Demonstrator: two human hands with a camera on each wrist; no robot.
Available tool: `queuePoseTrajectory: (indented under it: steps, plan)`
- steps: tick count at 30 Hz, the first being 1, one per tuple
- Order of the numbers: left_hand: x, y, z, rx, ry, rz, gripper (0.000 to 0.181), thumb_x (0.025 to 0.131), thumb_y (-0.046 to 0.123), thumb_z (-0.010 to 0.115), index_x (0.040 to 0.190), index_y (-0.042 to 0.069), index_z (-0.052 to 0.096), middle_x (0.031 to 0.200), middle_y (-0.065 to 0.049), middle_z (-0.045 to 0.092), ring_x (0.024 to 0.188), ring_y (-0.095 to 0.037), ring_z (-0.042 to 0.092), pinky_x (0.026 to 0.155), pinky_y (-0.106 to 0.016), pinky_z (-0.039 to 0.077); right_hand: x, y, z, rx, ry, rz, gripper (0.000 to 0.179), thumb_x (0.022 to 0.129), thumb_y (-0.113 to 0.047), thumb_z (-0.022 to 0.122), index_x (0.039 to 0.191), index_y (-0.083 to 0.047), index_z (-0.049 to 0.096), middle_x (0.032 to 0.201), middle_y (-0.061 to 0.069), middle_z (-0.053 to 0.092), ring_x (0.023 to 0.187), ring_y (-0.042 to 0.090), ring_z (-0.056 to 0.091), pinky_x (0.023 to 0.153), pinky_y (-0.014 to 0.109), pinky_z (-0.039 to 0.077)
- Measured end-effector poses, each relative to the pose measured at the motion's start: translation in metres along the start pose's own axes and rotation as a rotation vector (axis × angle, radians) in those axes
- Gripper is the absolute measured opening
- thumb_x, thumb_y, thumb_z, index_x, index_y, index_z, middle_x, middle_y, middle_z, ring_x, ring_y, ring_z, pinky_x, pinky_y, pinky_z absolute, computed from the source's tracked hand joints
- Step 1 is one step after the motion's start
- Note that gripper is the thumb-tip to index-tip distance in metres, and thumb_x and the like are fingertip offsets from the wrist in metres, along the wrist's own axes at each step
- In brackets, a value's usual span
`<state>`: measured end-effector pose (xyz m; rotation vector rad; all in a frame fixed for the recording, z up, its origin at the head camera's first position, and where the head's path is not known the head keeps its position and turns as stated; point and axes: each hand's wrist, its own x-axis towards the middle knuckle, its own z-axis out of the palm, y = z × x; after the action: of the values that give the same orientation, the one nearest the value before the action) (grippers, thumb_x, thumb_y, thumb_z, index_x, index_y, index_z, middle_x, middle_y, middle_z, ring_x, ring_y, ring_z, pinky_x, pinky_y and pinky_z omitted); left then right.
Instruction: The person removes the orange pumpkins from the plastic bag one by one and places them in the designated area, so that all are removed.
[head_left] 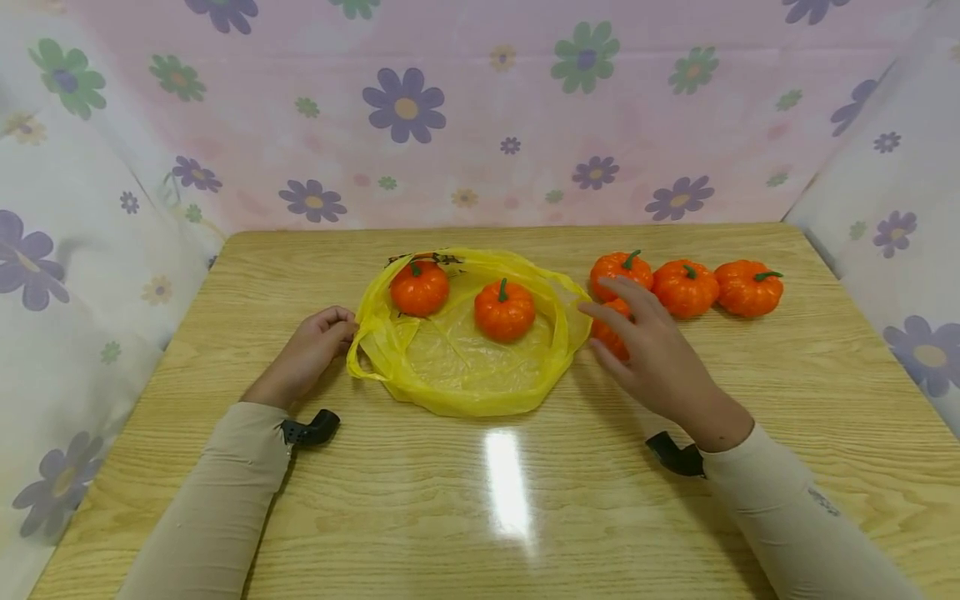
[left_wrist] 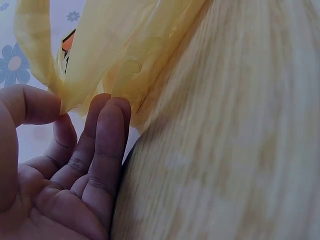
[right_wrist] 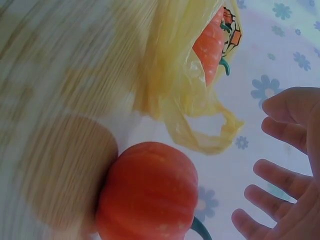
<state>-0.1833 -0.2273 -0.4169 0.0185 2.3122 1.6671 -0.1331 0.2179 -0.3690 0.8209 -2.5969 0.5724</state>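
Observation:
A yellow plastic bag [head_left: 465, 400] lies spread on the table with its mouth facing up. Inside it sit two small orange pumpkins, one [head_left: 420, 289] at the back left and one [head_left: 505, 312] right of the middle. My left hand [head_left: 311, 354] pinches the bag's left edge between thumb and index finger, as the left wrist view shows. Above the bag's right side, my right hand [head_left: 652, 358] is spread with nothing in its fingers. Partly hidden under that hand is another pumpkin [right_wrist: 150, 192], close to the bag's right handle [right_wrist: 205, 142].
Behind and right of my right hand stand three more pumpkins in a row: a left one [head_left: 618, 271], a middle one [head_left: 686, 289] and a right one [head_left: 748, 288]. A flower-patterned cloth [head_left: 480, 183] hangs behind the wooden table [head_left: 420, 500].

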Motion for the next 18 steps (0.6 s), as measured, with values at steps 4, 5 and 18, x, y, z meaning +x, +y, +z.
queuePoseTrajectory:
  steps: [4,5,18]
  plan:
    - [-0.001,0.0005,-0.0002,0.002,-0.003,0.005,0.028,0.107,0.027,0.044,0.112,0.001,0.051,0.111,-0.004,0.053,0.101,-0.01,0.057,0.086,-0.019,0.052,0.0013,-0.0014,0.002,-0.001,-0.01,-0.001,0.045,0.086,-0.005,0.075,0.13,-0.008,0.063,0.149,0.02,0.044,0.142,0.041,0.034,0.114,0.06,0.032]
    - [-0.001,0.0008,0.0,0.003,-0.003,0.004,0.027,0.107,0.027,0.044,0.112,0.001,0.051,0.111,-0.004,0.054,0.1,-0.01,0.057,0.086,-0.019,0.052,0.0016,-0.0016,0.0025,-0.003,-0.011,-0.002,0.045,0.086,-0.005,0.074,0.13,-0.008,0.063,0.149,0.02,0.044,0.142,0.041,0.034,0.114,0.06,0.032]
    - [-0.0026,0.0048,0.0001,0.014,0.0,-0.004,0.027,0.107,0.026,0.044,0.112,0.001,0.052,0.109,-0.002,0.054,0.1,-0.009,0.057,0.086,-0.019,0.051,0.0089,-0.006,0.0029,-0.002,-0.045,0.003,0.048,0.089,-0.009,0.072,0.135,-0.011,0.061,0.153,0.019,0.041,0.143,0.043,0.033,0.115,0.062,0.03]
